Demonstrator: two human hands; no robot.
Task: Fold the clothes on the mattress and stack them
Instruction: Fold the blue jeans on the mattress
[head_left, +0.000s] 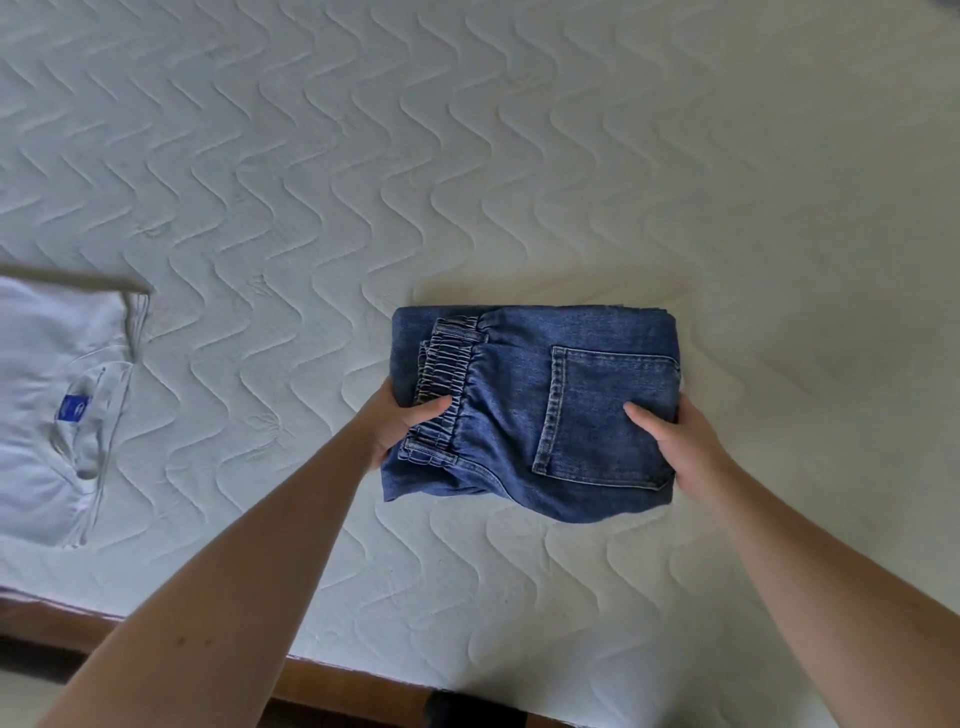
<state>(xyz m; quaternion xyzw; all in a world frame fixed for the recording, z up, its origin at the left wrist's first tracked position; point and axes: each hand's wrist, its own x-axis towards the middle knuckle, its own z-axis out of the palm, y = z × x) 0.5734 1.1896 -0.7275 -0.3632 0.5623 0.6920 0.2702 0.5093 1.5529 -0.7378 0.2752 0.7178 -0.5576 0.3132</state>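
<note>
A folded pair of blue jeans (535, 410) lies on the white quilted mattress (467, 182), held between both hands. The left hand (400, 423) grips the side with the elasticated waistband (447, 384), thumb lying on top of the gathers and fingers tucked beneath the denim. The right hand (675, 441) grips the opposite edge, thumb pressed on the back pocket (602, 415), its fingers hidden under the fabric. Whether the bundle is lifted clear of the mattress or resting on it is hard to tell. Well out beyond the left hand sits a folded white garment (52, 415), probably a shirt, with a small blue label (74, 408) at its neck.
</note>
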